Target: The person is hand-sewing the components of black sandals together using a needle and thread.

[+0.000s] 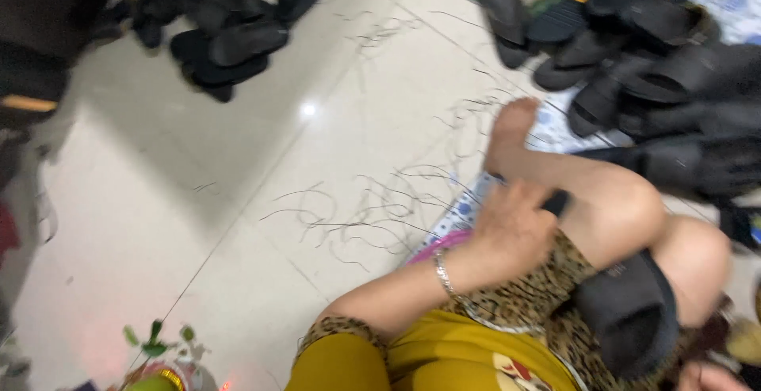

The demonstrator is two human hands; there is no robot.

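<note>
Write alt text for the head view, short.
A person seated on a tiled floor holds a black slipper across the lap, left hand gripping a dark object; the right hand is barely in frame. Piles of black slippers and thin trimmings lie around.

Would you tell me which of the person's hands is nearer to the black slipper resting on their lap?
Right. The right hand shows at the bottom edge, just beside the black slipper on the lap. The left hand is farther up, by the bent knee.
</note>
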